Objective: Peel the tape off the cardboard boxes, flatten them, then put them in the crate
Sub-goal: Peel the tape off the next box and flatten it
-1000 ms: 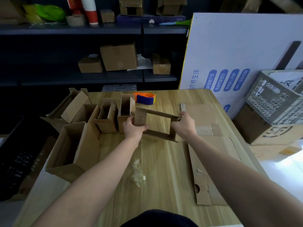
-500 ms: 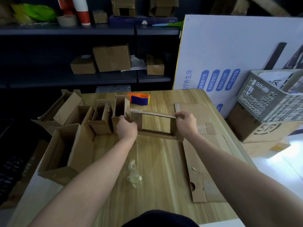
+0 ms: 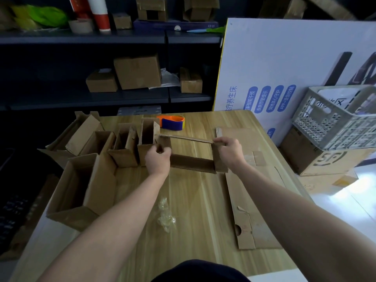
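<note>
An opened small cardboard box [image 3: 191, 162] stands as a hollow rectangular sleeve at the middle of the wooden table [image 3: 195, 210]. My left hand [image 3: 157, 158] grips its left end and my right hand [image 3: 228, 152] grips its right end. Flattened cardboard [image 3: 252, 200] lies on the table's right side, partly under the box. A grey perforated crate [image 3: 333, 119] sits on a brown box off the table's right edge. A wad of peeled clear tape [image 3: 165, 215] lies near the table's front.
Several open cardboard boxes [image 3: 87, 180] crowd the table's left side. An orange and blue tape dispenser [image 3: 173, 122] sits at the back. Dark shelves with more boxes [image 3: 137, 71] stand behind, and a white printed board [image 3: 284, 68] leans at the right.
The box sleeve has been squared up between my hands, its top edge now more level. My head has shifted, so the scene sits slightly further left.
</note>
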Demonstrator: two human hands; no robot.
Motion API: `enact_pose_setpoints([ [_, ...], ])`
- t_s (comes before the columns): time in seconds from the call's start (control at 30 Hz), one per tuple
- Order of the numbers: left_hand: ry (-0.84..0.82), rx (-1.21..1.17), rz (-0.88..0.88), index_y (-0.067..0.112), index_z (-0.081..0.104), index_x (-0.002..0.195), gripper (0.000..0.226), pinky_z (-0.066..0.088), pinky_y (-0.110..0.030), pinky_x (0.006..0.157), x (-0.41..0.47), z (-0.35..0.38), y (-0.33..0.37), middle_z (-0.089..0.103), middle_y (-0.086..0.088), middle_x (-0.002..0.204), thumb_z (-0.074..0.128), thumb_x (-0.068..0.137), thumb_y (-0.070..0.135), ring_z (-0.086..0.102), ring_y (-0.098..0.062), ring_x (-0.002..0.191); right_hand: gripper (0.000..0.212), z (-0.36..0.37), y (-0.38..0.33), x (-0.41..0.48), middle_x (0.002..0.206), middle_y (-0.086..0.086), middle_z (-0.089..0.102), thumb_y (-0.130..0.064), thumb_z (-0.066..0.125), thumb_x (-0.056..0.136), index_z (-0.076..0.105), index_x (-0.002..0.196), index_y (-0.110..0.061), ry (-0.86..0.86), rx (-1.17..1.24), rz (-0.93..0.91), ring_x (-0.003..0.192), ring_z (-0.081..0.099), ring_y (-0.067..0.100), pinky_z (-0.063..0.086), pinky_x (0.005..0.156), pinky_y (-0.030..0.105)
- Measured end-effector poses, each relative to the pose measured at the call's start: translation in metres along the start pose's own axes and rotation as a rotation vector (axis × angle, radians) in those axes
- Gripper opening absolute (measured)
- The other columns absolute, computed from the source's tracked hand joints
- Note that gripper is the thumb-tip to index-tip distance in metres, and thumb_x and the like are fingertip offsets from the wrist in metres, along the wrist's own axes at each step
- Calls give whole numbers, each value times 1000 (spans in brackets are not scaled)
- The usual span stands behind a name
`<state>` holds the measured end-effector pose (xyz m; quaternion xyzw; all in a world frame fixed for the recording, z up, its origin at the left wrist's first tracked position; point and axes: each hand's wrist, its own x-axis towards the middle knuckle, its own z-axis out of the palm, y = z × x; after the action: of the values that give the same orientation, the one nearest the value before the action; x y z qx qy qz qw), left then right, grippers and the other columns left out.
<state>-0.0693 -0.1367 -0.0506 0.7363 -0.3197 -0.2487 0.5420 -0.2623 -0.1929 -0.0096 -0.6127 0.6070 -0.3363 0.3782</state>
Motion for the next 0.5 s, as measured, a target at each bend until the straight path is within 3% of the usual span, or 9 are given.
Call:
enact_pose_setpoints([
  [0.07, 19, -253, -42, 18, 54, 70, 24, 40, -28, 59, 0, 0, 6, 52, 3, 66, 49, 93, 15, 50, -10, 59, 37, -3, 4, -2, 105, 1, 56, 2, 41, 87, 70, 102, -14, -36, 38, 63, 100, 46, 16, 38, 85, 28],
  [0.1, 10, -406, -123, 20, 56, 73, 24, 44, -30, 59, 0, -1, 13, 54, 3, 69, 47, 95, 17, 51, -10, 60, 32, -4, 6, -3, 104, 1, 60, -1, 43, 88, 71, 98, -13, -98, 87, 107, 101, 49, 16, 39, 86, 29],
  [0.2, -72, -722, -329, 27, 62, 96, 15, 55, -36, 70, 4, 3, 25, 66, 3, 96, 47, 98, 26, 62, -14, 87, 21, -1, 5, -7, 93, 7, 72, -18, 52, 87, 70, 91, -9, -236, 242, 210, 94, 64, 20, 45, 77, 29],
  [0.33, -145, -817, -426, 28, 61, 118, 25, 56, -35, 68, 6, 0, 26, 70, -1, 105, 45, 99, 28, 65, -21, 93, 43, 2, 8, 0, 111, 5, 63, -41, 55, 88, 61, 116, -9, -162, 102, 162, 94, 56, 16, 40, 80, 30],
  [0.43, -189, -828, -511, 25, 66, 106, 25, 57, -39, 59, 9, -6, 25, 75, -2, 88, 44, 97, 28, 68, -25, 83, 76, -5, 15, 6, 139, 6, 46, -51, 60, 84, 32, 144, -14, -192, 41, 193, 122, 47, 25, 39, 98, 35],
  [0.5, -167, -727, -550, 20, 67, 92, 26, 54, -34, 48, 9, -6, 24, 74, -1, 75, 42, 96, 23, 65, -25, 77, 87, -13, 20, 8, 139, 6, 43, -51, 67, 79, 27, 146, -13, -181, 16, 239, 124, 45, 27, 39, 97, 35],
])
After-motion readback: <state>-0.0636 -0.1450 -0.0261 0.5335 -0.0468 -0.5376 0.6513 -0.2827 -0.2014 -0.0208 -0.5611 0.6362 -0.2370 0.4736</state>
